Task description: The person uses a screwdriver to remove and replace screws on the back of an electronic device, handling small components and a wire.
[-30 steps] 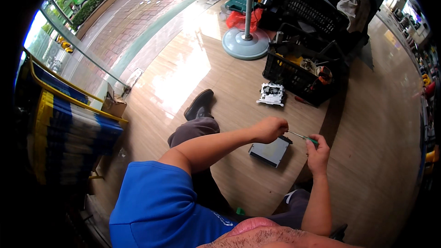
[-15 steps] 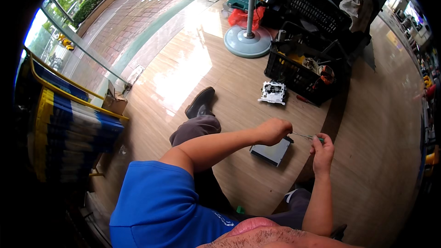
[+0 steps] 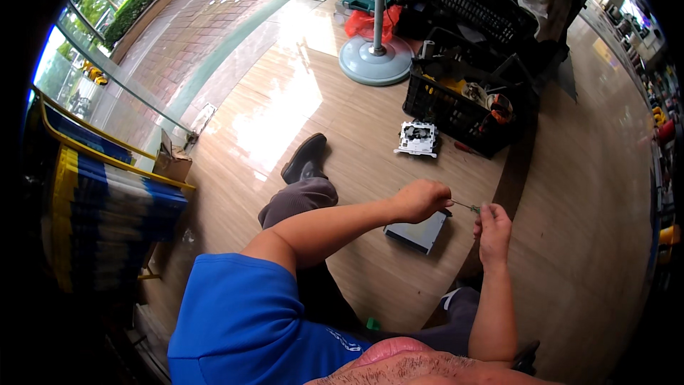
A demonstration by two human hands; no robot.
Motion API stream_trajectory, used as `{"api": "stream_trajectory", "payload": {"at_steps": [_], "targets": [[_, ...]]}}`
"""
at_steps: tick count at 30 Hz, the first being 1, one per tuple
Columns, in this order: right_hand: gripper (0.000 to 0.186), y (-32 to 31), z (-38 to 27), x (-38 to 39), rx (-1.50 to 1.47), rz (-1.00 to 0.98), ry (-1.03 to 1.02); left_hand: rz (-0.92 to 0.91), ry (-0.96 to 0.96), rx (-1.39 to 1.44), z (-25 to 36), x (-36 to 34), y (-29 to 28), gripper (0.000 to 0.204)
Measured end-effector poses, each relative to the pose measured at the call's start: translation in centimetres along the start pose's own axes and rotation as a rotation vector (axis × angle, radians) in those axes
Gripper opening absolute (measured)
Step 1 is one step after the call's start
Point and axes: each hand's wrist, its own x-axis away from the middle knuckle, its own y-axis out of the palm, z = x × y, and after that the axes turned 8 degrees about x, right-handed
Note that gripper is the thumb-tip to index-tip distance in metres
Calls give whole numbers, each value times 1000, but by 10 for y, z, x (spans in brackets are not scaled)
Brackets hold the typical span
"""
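Note:
My left hand (image 3: 425,199) has its fingers closed at the tip end of a thin screwdriver (image 3: 463,204). Its green handle is pinched in my right hand (image 3: 493,229), a short way to the right and slightly lower. Beneath my left hand, a flat grey metal box (image 3: 413,235) with a dark edge rests on the floor (image 3: 370,150). Farther forward lies a white mechanism with black parts (image 3: 417,148), beside a red-handled tool (image 3: 462,147). My bent leg with a dark boot (image 3: 306,157) is to the left of both devices.
Black crates of tools (image 3: 442,100) and a fan stand (image 3: 370,68) with a red bag (image 3: 367,25) are at the back. A yellow-framed rack of blue items (image 3: 107,207) stands left, near a glass front (image 3: 107,64) facing a paved street. Shelved goods line the far right.
My right hand's fingers have shifted on the green handle and are more upright around it. Both hands stay at the screwdriver. The view has moved slightly.

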Motion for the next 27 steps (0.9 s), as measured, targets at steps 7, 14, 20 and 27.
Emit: {"api": "stream_trajectory", "payload": {"at_steps": [7, 14, 20, 27], "targets": [[15, 7, 0, 5, 153, -28, 3, 31, -14, 2, -1, 0, 2, 22], [18, 12, 2, 8, 326, -77, -43, 54, 2, 9, -4, 0, 4, 21], [22, 18, 7, 13, 494, -61, -170, 34, -11, 10, -3, 1, 5, 24], [20, 24, 9, 18, 526, -71, -194, 48, 1, -75, 3, 5, 3, 27]]}}
